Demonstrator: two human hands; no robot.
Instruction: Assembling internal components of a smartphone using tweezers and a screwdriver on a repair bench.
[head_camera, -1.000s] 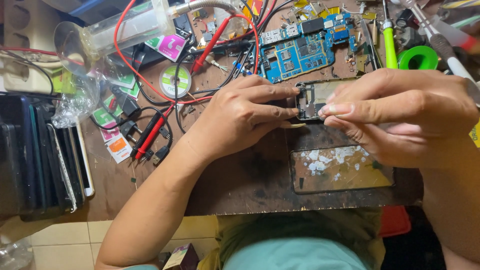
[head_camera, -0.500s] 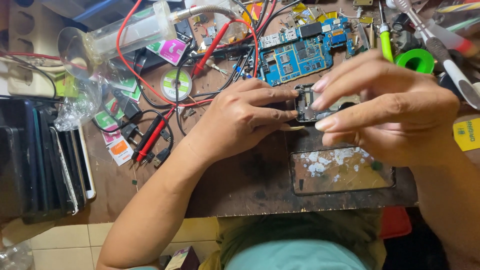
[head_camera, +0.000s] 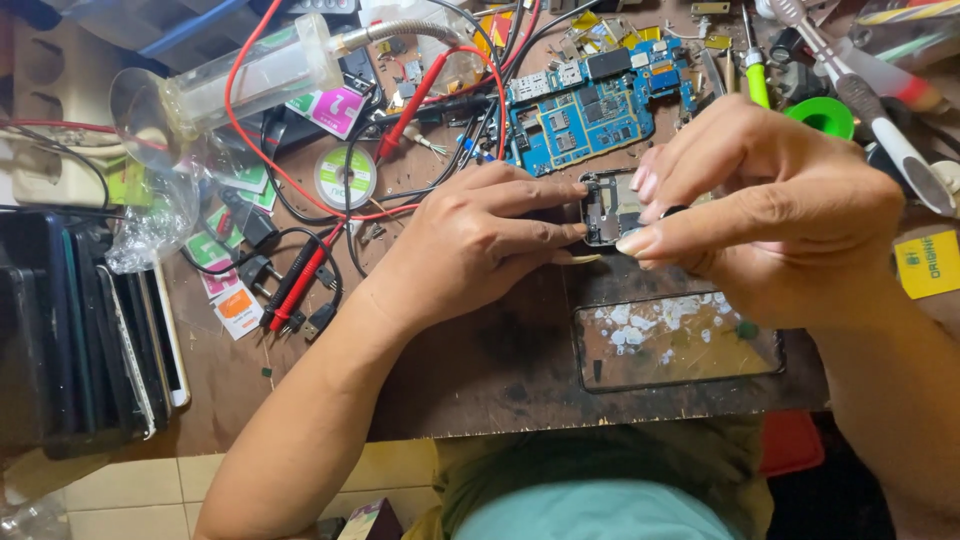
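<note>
Both hands meet over a small phone frame (head_camera: 608, 208) that sits on the brown counter (head_camera: 470, 370), just below the blue circuit board (head_camera: 590, 105). The left hand (head_camera: 470, 240) lies flat beside the frame with its fingertips pressed against the left edge, steadying it rather than gripping; the fingers are stretched out and close together. The right hand (head_camera: 770, 210) arches over the frame from the other side, thumb and forefinger drawn together at its right edge, pinching what looks like a small dark part or the rim itself; I cannot tell which from here.

The phone is plainly well apart already. The circuit board is out and lies by itself among the wires, and a glass panel (head_camera: 680, 340) with white patches of old glue rests on the counter just below the hands, separate from the frame. To my eye the stripping down is largely done and the hands are now at fine work on the bare frame, lifting or seating one small piece. Nothing shows any reassembly: board, glass and frame all lie apart.

Around them the counter is crowded: red and black meter probes (head_camera: 300, 285) to the left, a green-rimmed reel (head_camera: 345, 177), a green-handled screwdriver (head_camera: 757, 80) and a green tape roll (head_camera: 825, 115) up right, and a stack of phones (head_camera: 90, 340) standing on edge at the far left.
</note>
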